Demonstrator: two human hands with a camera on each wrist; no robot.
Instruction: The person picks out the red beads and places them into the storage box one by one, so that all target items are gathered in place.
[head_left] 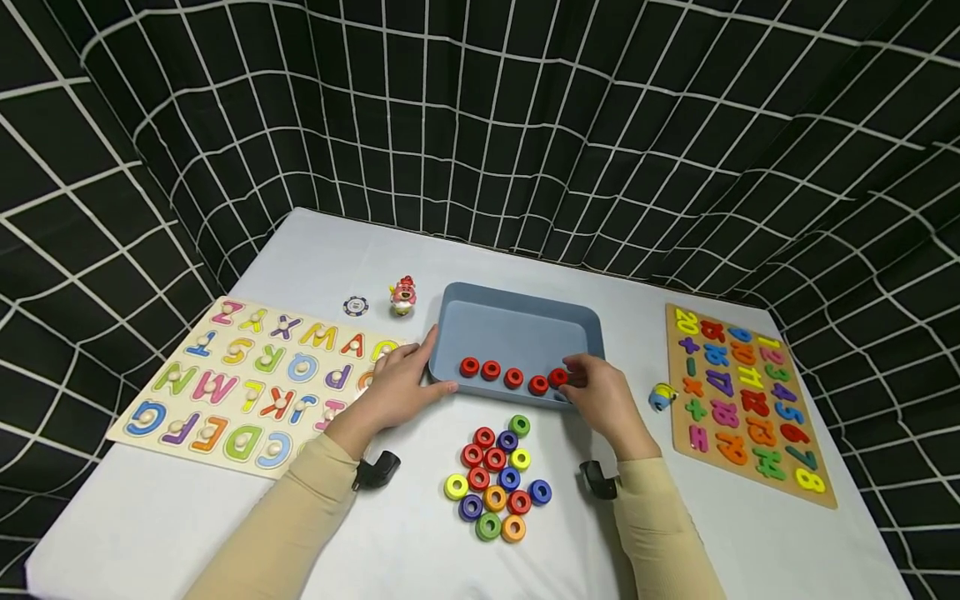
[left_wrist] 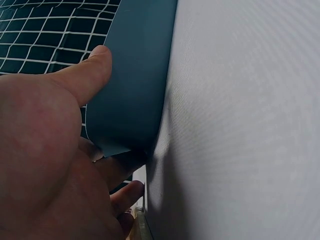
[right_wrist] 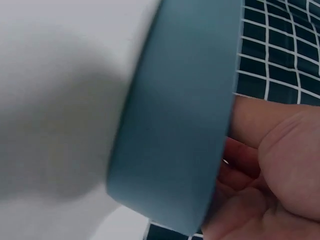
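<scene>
A blue-grey tray [head_left: 517,329] lies on the white table, with a row of several red rings [head_left: 491,370] along its near inner side. My left hand [head_left: 401,383] rests against the tray's near left corner, index finger straight along the left side and thumb at the near edge. The left wrist view shows that thumb [left_wrist: 97,70] beside the tray wall [left_wrist: 135,75]. Inside the tray's near right end, my right hand [head_left: 603,396] pinches the rightmost red ring [head_left: 558,377] between thumb and fingers. In the right wrist view, the tray wall [right_wrist: 175,115] hides the fingertips.
Loose coloured rings [head_left: 494,459] lie in front of the tray. A letter puzzle board [head_left: 247,383] is at left, a number board [head_left: 750,408] at right. Beyond stand a pink figurine [head_left: 402,297] and a poker chip [head_left: 356,306]; a small blue-yellow figure [head_left: 662,397] lies right of the tray.
</scene>
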